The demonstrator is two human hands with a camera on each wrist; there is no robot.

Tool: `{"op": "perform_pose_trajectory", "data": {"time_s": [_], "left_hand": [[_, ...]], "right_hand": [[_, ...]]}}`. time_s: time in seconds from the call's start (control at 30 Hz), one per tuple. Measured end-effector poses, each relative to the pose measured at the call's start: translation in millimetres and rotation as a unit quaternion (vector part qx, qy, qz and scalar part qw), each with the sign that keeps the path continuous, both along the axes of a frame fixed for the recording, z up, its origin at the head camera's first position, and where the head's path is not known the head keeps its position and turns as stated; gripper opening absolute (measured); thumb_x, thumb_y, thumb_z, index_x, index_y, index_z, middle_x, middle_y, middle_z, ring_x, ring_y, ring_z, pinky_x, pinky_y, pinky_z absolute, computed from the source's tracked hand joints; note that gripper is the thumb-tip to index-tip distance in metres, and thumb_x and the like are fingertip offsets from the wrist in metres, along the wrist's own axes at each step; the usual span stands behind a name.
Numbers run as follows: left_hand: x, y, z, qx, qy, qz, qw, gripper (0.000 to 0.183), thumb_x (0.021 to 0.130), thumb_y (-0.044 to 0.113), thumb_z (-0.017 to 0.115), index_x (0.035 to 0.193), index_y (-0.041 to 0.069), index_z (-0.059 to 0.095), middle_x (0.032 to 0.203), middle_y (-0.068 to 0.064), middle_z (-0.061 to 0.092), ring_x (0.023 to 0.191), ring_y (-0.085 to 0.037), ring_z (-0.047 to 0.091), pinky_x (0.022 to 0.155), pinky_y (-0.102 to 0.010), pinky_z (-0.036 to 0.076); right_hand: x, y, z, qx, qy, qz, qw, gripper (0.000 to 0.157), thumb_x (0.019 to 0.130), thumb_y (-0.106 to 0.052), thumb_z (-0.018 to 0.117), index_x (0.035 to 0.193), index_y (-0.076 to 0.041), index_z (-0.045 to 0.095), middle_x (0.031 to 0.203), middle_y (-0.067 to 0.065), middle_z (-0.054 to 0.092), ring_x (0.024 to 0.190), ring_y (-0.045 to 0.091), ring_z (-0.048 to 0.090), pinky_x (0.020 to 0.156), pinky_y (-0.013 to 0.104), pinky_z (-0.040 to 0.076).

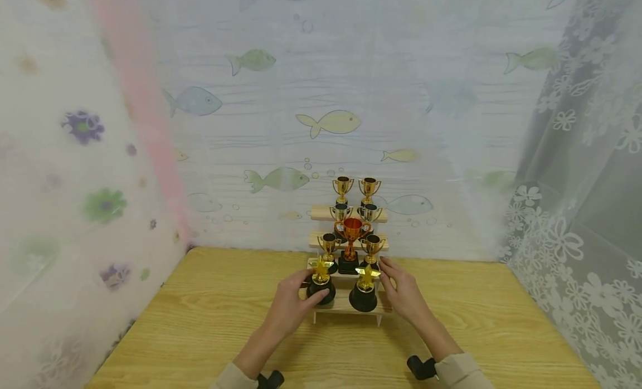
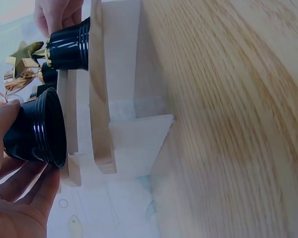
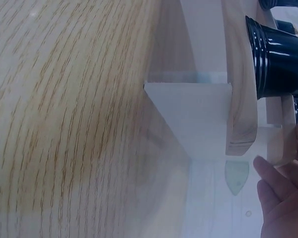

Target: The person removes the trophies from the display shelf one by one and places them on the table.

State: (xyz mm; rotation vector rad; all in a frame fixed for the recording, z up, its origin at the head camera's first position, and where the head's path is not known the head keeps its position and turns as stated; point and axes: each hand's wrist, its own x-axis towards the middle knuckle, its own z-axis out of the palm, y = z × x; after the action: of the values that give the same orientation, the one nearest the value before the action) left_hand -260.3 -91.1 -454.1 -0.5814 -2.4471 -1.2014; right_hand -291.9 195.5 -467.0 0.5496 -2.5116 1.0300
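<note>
My left hand [image 1: 295, 300] grips a gold star trophy by its black cup-shaped base [image 1: 323, 293], thumb in front and fingers beneath. In the left wrist view this hollow base [image 2: 32, 129] tilts a little, its open underside apart from the lowest step [image 2: 99, 94]. A second star trophy [image 1: 363, 297] stands upright on the right part of the lowest step. Just right of it is my right hand [image 1: 403, 291], fingers extended. The right wrist view puts its fingertips [image 3: 268, 171] right at the end of the second step [image 3: 282, 144].
Higher on the tiered wooden stand [image 1: 317, 212] are gold cups [image 1: 343, 184], silver cups [image 1: 371, 210] and one orange-red cup [image 1: 353, 230]. Wood-grain table [image 1: 236, 300] surrounds the stand. A fish-print curtain [image 1: 281, 138] hangs behind, with a lace curtain [image 1: 567, 238] at right.
</note>
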Motion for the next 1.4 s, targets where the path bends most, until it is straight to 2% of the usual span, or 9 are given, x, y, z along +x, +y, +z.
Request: {"op": "perform_pose_trajectory", "data": {"time_s": [0.17, 0.4, 0.77, 1.27, 1.4], "left_hand": [[1.8, -4.2, 1.1, -0.002, 0.000, 0.010, 1.0000, 0.055, 0.092, 0.038, 0.077, 0.132, 0.002, 0.065, 0.128, -0.014, 0.068, 0.113, -0.030, 0.068, 0.094, -0.047, 0.056], [2.3, -10.7, 1.7, -0.010, 0.006, 0.027, 0.9996, 0.052, 0.091, 0.037, 0.079, 0.130, 0.005, 0.067, 0.126, -0.011, 0.070, 0.112, -0.026, 0.069, 0.094, -0.043, 0.056], [1.2, -24.6, 3.2, -0.005, 0.021, 0.035, 0.9991, 0.050, 0.089, 0.033, 0.081, 0.129, 0.005, 0.067, 0.123, -0.009, 0.071, 0.110, -0.024, 0.070, 0.093, -0.042, 0.057], [-2.7, -41.0, 1.1, 0.004, 0.035, 0.056, 0.9978, 0.049, 0.088, 0.029, 0.083, 0.127, 0.004, 0.068, 0.120, -0.011, 0.072, 0.108, -0.029, 0.070, 0.091, -0.047, 0.058], [-4.5, -43.8, 1.8, 0.000, 0.027, 0.063, 0.9977, 0.050, 0.089, 0.029, 0.082, 0.129, 0.003, 0.067, 0.122, -0.012, 0.071, 0.109, -0.031, 0.070, 0.092, -0.048, 0.057]], "right_hand": [[0.1, -0.6, -0.2, -0.001, -0.007, -0.003, 1.000, 0.039, 0.107, -0.009, 0.053, 0.139, 0.012, 0.055, 0.151, 0.025, 0.048, 0.137, 0.048, 0.046, 0.109, 0.062, 0.040], [0.6, -1.3, -0.3, -0.002, -0.015, -0.009, 1.000, 0.038, 0.106, -0.008, 0.053, 0.140, 0.011, 0.055, 0.151, 0.025, 0.048, 0.138, 0.048, 0.046, 0.109, 0.062, 0.040], [-0.3, -0.8, 0.2, -0.001, -0.022, -0.008, 1.000, 0.039, 0.108, -0.011, 0.052, 0.141, 0.010, 0.055, 0.152, 0.024, 0.047, 0.139, 0.047, 0.045, 0.109, 0.062, 0.040], [0.1, -2.2, 1.1, -0.005, -0.020, -0.013, 1.000, 0.038, 0.106, -0.007, 0.053, 0.140, 0.011, 0.055, 0.151, 0.024, 0.049, 0.138, 0.047, 0.046, 0.109, 0.062, 0.040], [-0.1, -2.8, 1.6, -0.005, -0.022, -0.013, 1.000, 0.038, 0.106, -0.007, 0.054, 0.140, 0.010, 0.055, 0.151, 0.024, 0.048, 0.138, 0.047, 0.045, 0.109, 0.061, 0.040]]}}
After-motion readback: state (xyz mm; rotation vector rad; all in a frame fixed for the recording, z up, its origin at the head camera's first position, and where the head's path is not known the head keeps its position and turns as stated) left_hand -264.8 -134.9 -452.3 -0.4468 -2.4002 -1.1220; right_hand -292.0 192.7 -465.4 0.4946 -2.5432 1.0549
